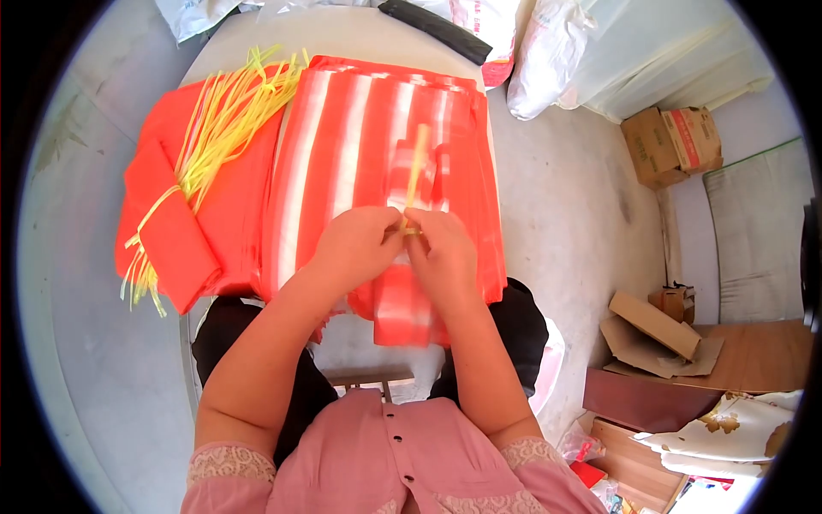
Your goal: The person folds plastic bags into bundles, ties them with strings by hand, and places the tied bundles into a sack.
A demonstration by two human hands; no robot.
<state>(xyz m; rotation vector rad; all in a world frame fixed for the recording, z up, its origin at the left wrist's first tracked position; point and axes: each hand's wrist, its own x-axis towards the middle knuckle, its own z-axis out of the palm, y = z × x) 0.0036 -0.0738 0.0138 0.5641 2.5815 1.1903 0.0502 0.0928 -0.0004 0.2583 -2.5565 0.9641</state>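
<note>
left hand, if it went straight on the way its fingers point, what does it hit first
The left hand would probably meet the yellow strip first, then the right hand; depth between them is unclear.

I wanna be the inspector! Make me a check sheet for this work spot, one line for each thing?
Surface: pale tabletop, mostly covered.
Job's things: red-and-white striped stack; striped bundle, partly blurred; yellow strip at the bundle; pile of yellow strips on red material.
Clutter: black roll at the far edge.
Hands: left and right close together, both with their grip on the yellow strip.
Cables: nothing seen.
Surroundings: cardboard box and bags to the right.
</note>
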